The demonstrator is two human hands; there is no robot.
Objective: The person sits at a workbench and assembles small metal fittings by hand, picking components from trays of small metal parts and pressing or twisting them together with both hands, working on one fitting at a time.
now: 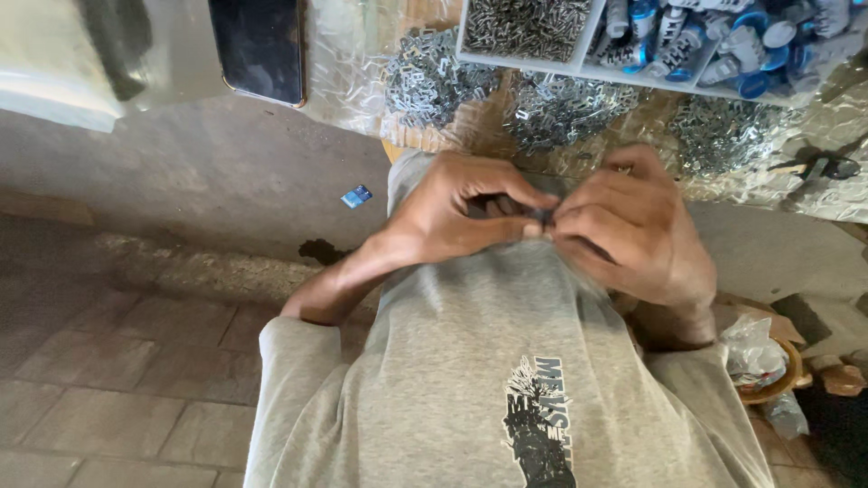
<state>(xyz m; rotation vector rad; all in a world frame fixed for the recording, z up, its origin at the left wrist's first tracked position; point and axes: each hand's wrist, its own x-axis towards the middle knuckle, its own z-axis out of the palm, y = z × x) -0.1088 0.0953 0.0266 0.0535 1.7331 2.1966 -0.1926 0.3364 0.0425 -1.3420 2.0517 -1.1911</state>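
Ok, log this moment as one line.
left hand: pinching small dark part | right hand: pinching same part | behind: piles of small silver metal clips | white divided tray

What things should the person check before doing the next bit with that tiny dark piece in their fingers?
1. Both hands on the small dark piece: ok, left hand and right hand pinch it together.
2. Piece seated properly: cannot tell, the fingertips hide most of it.
3. More metal clips within reach: ok, heaps lie just beyond the hands.
4. White tray stocked: ok, one compartment holds metal bits, the next blue-and-grey parts.
5. Phone out of the way: ok, it lies off to the side.
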